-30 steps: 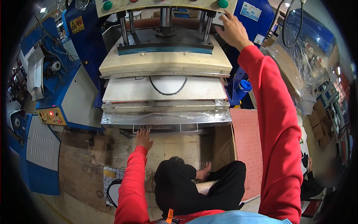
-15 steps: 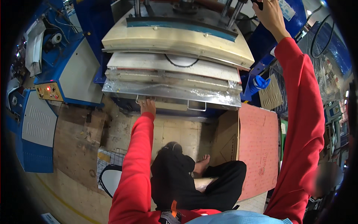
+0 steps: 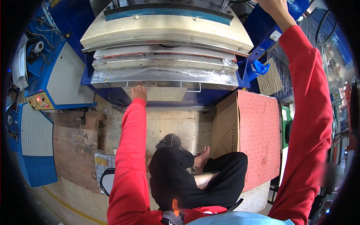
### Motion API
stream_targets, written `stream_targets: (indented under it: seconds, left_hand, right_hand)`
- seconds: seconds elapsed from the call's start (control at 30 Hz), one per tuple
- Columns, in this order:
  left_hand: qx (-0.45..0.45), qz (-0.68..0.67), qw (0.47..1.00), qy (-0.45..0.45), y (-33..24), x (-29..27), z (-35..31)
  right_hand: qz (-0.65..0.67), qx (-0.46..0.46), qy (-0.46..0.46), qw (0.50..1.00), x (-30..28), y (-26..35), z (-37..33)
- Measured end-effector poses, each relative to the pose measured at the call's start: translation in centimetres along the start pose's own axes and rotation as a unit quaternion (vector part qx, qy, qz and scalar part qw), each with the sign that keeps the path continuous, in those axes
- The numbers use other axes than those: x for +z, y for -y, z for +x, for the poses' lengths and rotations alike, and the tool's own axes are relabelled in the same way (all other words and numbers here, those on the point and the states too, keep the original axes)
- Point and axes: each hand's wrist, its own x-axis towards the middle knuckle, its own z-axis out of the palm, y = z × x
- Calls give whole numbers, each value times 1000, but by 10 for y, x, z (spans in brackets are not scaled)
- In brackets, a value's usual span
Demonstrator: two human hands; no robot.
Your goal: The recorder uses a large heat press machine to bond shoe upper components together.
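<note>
My left hand is closed around the left wire handle on the front of a metal tray. A second wire handle, untouched, sits to the right on the same front. Layered slabs and a white board lie on the tray, partly beneath the thick cream upper plate of a press. A dark curved shape barely shows on the board under the plate. My right hand is raised at the top right beside the blue machine frame; the picture's edge cuts off its fingers.
A cardboard box with a pink top stands right of my legs. At left is a blue and grey machine with a control panel. A blue plastic container hangs near the press's right side. A white, black-rimmed piece lies lower left.
The tray has slid farther under the upper plate, hiding most of the board's dark curve. My left hand stays on its handle. My right fingers have left the view, which has shifted.
</note>
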Motion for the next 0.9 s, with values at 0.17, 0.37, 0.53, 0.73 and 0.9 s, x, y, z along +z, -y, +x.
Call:
stream_targets:
  seconds: [0.17,0.37,0.53,0.73,0.9]
  left_hand:
    - [4,3,999,-38,-2,-2,11]
    - [-7,5,999,-50,-7,-8,20]
    - [-12,12,999,-43,1,1,27]
    - [-6,19,998,-51,-5,-6,26]
    - [1,6,999,-53,-16,1,33]
  right_hand:
    - [-52,-7,-17,998,15,1,-3]
    - [-41,-35,-40,998,34,-7,-14]
    - [-74,-90,-75,990,35,-7,-13]
    - [-88,-62,-61,992,31,-5,-12]
    - [-121,-94,-61,986,26,-16,-15]
